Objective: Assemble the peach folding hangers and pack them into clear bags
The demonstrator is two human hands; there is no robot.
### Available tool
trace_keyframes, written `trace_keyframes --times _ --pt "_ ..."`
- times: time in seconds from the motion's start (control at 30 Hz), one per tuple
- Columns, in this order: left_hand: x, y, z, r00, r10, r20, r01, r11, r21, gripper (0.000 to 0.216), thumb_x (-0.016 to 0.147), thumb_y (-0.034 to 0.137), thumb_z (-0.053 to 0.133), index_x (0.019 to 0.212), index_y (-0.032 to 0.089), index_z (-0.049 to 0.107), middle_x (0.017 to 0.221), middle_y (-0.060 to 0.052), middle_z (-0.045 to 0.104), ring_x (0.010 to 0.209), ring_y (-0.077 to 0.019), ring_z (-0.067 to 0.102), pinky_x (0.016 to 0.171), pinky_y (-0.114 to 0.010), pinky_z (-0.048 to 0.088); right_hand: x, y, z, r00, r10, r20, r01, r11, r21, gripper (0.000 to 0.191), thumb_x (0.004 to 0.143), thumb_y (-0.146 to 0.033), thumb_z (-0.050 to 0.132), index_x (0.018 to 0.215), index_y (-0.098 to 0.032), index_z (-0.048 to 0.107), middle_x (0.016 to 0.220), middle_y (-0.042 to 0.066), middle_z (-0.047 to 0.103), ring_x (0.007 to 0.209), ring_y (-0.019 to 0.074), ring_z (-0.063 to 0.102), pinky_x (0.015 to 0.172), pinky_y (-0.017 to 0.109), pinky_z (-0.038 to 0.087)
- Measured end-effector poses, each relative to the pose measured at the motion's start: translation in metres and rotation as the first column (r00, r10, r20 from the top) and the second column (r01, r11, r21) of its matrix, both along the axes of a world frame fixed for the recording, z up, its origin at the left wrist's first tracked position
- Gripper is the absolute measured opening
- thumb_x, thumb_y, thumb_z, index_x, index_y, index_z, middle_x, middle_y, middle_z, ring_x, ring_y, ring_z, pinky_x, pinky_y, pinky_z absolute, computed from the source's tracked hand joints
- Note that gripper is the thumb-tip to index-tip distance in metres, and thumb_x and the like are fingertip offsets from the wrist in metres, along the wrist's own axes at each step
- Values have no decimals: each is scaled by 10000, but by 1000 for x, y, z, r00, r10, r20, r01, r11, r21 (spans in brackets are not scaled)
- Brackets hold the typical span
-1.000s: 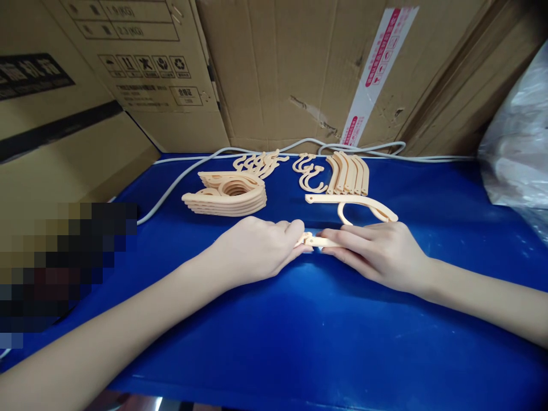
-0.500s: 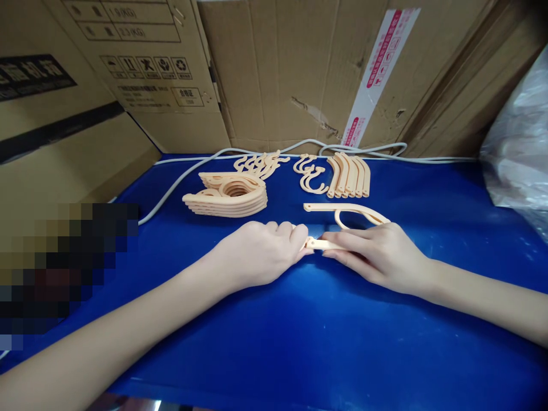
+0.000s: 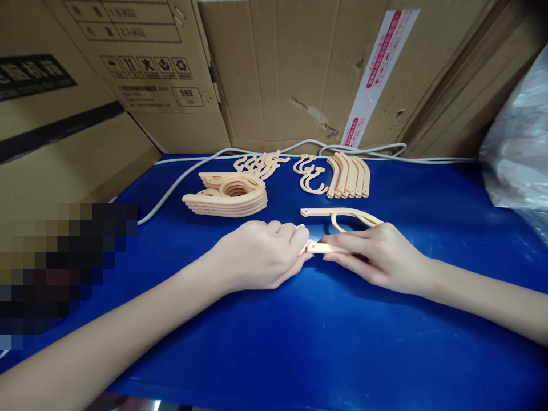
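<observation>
My left hand (image 3: pixel 261 254) and my right hand (image 3: pixel 377 254) meet at the middle of the blue table (image 3: pixel 299 342), both closed on a peach plastic hanger part (image 3: pixel 321 247). A curved hanger arm (image 3: pixel 342 214) sticks out behind my right hand's fingers; whether it joins the held piece is hidden. Further back lie a stack of assembled peach hangers (image 3: pixel 229 197), a few loose hooks (image 3: pixel 309 171) and a row of curved arms (image 3: pixel 350 176).
Cardboard boxes (image 3: pixel 299 68) wall the back and left of the table. A white cable (image 3: pixel 180 182) runs along the back edge. A crumpled clear plastic bag (image 3: pixel 520 142) sits at the right. A blurred dark patch (image 3: pixel 64 268) covers the left.
The curved hanger arm behind my right hand has swung lower and nearer my fingers. Both hands stay pinched together on the small part, shifted slightly toward me.
</observation>
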State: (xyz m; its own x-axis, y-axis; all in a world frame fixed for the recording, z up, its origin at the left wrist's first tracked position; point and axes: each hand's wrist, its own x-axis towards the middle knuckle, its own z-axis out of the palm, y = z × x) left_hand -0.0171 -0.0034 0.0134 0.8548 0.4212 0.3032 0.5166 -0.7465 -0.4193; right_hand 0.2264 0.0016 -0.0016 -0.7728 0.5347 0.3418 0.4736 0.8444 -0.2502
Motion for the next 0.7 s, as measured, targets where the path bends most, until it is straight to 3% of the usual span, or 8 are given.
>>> trace_keyframes --times 0.43,0.7 --pt "-4 6 -1 992 -106 73 107 994 -17 253 961 308 437 825 156 588 689 -18 652 568 -192 631 476 -317 419 2 -1 -4 1000 2 10 -3 999 40 261 1004 -289 469 1121 -176 673 871 26 762 653 126 690 576 232 459" --pt "-2 5 2 985 -143 96 139 989 49 235 942 287 468 771 167 575 675 -13 655 554 -177 614 482 -302 395 2 -1 -5 999 -2 33 0 999 44 268 1011 -290 451 1122 -183 671 883 33 770 661 129 701 574 234 468"
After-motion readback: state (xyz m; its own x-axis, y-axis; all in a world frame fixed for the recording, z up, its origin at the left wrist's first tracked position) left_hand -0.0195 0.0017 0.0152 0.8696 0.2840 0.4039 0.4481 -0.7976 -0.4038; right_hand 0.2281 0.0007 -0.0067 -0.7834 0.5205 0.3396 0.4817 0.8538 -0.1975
